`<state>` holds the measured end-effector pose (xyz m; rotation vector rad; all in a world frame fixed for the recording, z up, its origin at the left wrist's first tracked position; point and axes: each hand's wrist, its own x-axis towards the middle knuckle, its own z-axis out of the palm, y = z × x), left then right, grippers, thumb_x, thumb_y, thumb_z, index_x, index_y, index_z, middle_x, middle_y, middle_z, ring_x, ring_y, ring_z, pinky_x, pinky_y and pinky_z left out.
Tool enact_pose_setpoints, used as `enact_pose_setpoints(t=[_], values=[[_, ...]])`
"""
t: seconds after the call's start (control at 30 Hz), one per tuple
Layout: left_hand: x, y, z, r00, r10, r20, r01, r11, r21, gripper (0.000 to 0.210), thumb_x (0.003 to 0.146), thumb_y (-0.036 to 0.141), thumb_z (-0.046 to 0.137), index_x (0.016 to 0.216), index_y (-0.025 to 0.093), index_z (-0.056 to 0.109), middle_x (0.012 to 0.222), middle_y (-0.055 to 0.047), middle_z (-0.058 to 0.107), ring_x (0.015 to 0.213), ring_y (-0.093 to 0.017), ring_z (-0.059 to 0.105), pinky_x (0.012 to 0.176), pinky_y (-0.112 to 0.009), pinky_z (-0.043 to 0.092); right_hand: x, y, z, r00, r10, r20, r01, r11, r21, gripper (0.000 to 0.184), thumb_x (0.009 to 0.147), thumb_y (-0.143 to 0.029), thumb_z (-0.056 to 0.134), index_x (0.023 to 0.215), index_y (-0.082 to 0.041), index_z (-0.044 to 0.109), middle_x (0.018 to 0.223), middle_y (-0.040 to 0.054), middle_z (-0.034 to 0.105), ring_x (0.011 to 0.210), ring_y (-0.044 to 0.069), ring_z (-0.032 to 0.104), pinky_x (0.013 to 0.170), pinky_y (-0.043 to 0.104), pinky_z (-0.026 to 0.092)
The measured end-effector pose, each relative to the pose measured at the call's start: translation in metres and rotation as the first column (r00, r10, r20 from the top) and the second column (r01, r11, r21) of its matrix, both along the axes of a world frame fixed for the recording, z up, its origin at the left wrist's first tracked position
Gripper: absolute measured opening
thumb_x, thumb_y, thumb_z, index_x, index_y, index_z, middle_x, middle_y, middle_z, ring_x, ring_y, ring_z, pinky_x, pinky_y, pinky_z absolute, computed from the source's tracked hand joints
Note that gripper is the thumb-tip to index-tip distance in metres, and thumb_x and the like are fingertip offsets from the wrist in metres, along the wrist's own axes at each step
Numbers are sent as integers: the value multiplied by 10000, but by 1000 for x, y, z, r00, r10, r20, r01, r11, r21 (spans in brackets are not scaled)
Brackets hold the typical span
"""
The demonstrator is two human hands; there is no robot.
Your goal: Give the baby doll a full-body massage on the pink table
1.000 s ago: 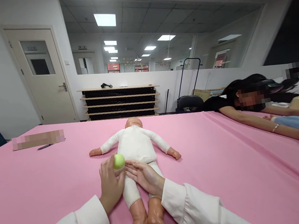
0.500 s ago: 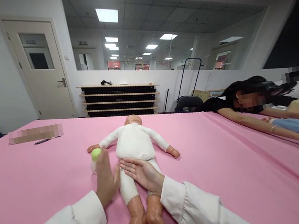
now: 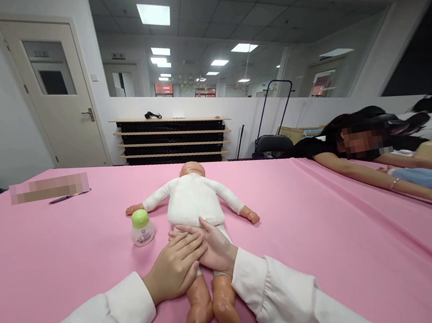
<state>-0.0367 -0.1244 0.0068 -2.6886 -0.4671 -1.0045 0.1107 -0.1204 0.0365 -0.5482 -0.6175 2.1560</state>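
Across the pink desk (image 3: pixel 334 263) lies the doll (image 3: pixel 193 204), with the bottle (image 3: pixel 142 230) upright just beside it, likely so it needs no holding, while the left hand (image 3: pixel 174 268), unclenched and grasping nothing, rests over the spread, empty right hand (image 3: pixel 217 249).

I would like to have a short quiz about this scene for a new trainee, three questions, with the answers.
1. True or false: the left hand is holding the bottle.
2. Fill in: the doll wears ____ clothing.
3. The left hand's fingers lie over which of these? A) the bottle; B) the right hand; C) a foot of the doll.

Key: 1 false, the bottle stands upright on the pink cloth; 2 white; 3 B.
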Motion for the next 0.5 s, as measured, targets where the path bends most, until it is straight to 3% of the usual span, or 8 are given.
enact_pose_setpoints(t=[0.1, 0.2, 0.3, 0.5], values=[[0, -2, 3, 996, -28, -83, 27, 999, -22, 432, 873, 194, 359, 1297, 133, 413, 1321, -81, 472, 1267, -212, 367, 1030, -429, 347, 0, 3, -4, 1000, -22, 3, 22, 1000, -5, 496, 897, -453, 254, 1087, -56, 482, 1090, 165, 593, 1025, 190, 588, 975, 316, 391], [2, -4, 5, 990, 82, -113, -87, 995, -47, 458, 879, 215, 363, 1335, 170, 364, 1380, -84, 394, 1288, -239, 333, 1015, -474, 354, 1, 4, -5, 999, -29, -30, 29, 1000, -7, 497, 897, -436, 246, 1106, -43, 468, 1076, 170, 598, 1027, 176, 586, 975, 298, 388], [5, -5, 3, 988, 145, -55, -147, 989, -17, 441, 866, 180, 371, 1304, 144, 406, 1341, -104, 444, 1252, -247, 391, 984, -466, 395, 1, 3, -2, 999, -32, -31, 31, 999, -15, 481, 898, -423, 235, 1071, -44, 476, 1023, 172, 614, 1005, 167, 595, 970, 294, 387], [4, -5, 1, 994, -9, 112, 0, 997, 81, 353, 815, 113, 393, 1131, 83, 546, 1112, -104, 629, 1121, -223, 527, 933, -399, 456, 1, 3, -2, 1000, -18, 25, 19, 1000, -15, 421, 899, -405, 255, 1008, -68, 483, 1005, 172, 617, 986, 177, 610, 971, 297, 383]])
